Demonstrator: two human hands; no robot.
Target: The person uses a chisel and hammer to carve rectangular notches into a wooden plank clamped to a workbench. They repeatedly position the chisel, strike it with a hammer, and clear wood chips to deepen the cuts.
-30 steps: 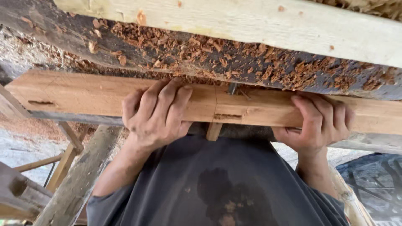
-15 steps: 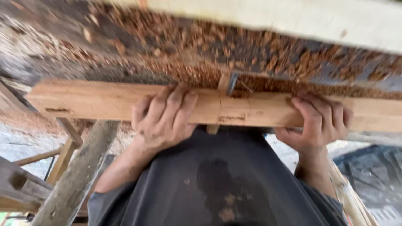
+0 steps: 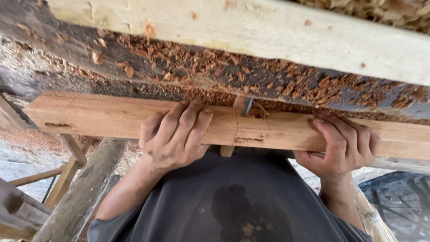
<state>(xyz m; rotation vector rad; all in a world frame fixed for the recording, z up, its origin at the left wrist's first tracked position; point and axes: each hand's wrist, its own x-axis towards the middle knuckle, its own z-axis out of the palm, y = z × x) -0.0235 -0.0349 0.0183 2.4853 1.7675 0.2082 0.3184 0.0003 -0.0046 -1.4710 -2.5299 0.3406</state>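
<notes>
Lots of little wood chips [image 3: 251, 76] lie on a dark old board [image 3: 67, 49]. A pale beam [image 3: 268, 36] runs above. Wooden poles [image 3: 83, 192] lean below.

A single head-mounted camera looks steeply down over the person's chest, at close range. It faces a long wooden plank [image 3: 112, 117] crossing the frame left to right at mid-height. The chip-strewn beam [image 3: 268, 76] fills the top; trestle legs [image 3: 85, 188] show lower left.
</notes>
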